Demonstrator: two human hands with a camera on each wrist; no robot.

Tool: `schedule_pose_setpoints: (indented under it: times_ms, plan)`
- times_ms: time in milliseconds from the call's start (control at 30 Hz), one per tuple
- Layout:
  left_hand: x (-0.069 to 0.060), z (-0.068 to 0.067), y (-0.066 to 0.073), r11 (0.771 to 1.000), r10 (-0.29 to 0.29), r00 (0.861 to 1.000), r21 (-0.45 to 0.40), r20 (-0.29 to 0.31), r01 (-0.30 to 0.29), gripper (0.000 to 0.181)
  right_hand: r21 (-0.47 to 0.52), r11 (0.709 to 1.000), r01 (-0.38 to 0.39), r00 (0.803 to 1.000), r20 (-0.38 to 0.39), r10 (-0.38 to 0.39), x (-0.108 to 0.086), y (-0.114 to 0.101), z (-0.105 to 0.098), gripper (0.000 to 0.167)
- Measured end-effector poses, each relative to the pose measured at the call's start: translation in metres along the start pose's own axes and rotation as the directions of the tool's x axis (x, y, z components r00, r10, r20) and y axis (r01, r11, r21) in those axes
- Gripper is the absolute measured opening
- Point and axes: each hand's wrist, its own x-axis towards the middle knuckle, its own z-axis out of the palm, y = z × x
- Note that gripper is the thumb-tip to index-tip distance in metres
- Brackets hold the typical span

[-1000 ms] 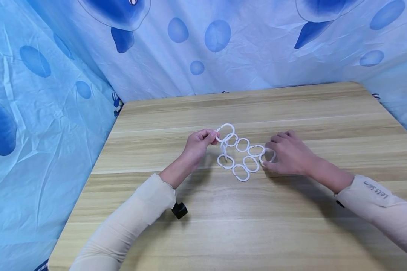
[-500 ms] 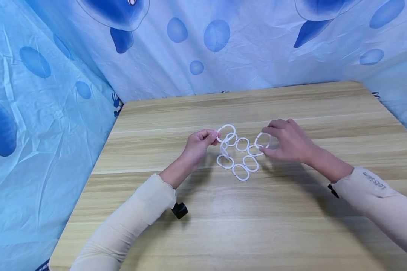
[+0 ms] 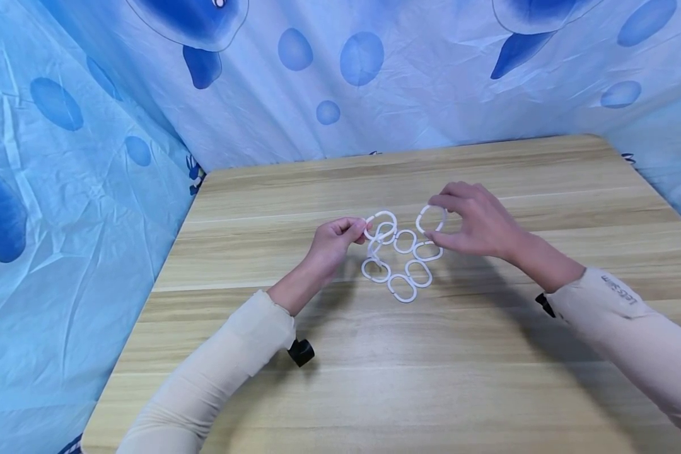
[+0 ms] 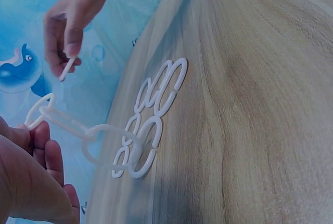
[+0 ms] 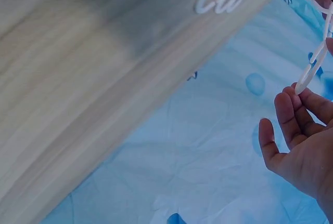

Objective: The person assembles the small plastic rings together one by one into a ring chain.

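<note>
My left hand (image 3: pixel 331 244) pinches a white open plastic ring (image 3: pixel 383 212) between thumb and fingers, above the table. Further linked rings (image 4: pixel 67 122) hang from it in a short chain down toward the tabletop, as the left wrist view shows. Several more white rings (image 3: pixel 404 301) lie flat beside and below it, edge to edge in a loose cluster; whether they interlink cannot be told. To the right, my right hand (image 3: pixel 477 221) holds a single ring (image 3: pixel 418 221) raised above the cluster, thumb at its lower side and fingers at its top.
A light wood-grain table (image 3: pixel 374 391) lies under both hands. Blue curtain (image 3: pixel 295 126) with whale and bubble prints stands behind the far edge and on the left. A small black device (image 3: pixel 301 353) sits under the left sleeve cuff.
My right hand has lifted a ring from the right end of the cluster and carried it up and leftward, toward the left hand. The left hand has stayed nearly still.
</note>
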Motion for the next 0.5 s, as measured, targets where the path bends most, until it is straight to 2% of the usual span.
schedule_pose_setpoints:
  times_ms: [233, 500]
  plan:
    - [0.000, 0.001, 0.000, 1.000, -0.008, 1.000, 0.002, 0.004, 0.008, 0.026, 0.028, 0.999, 0.041, 0.999, -0.029, -0.041, 0.018, -0.009, 0.002, 0.040]
    - [0.000, 0.002, 0.000, 1.000, -0.023, 1.000, 0.004, 0.005, 0.023, 0.028, 0.075, 0.994, 0.073, 0.997, -0.018, -0.072, 0.031, -0.019, 0.007, 0.039]
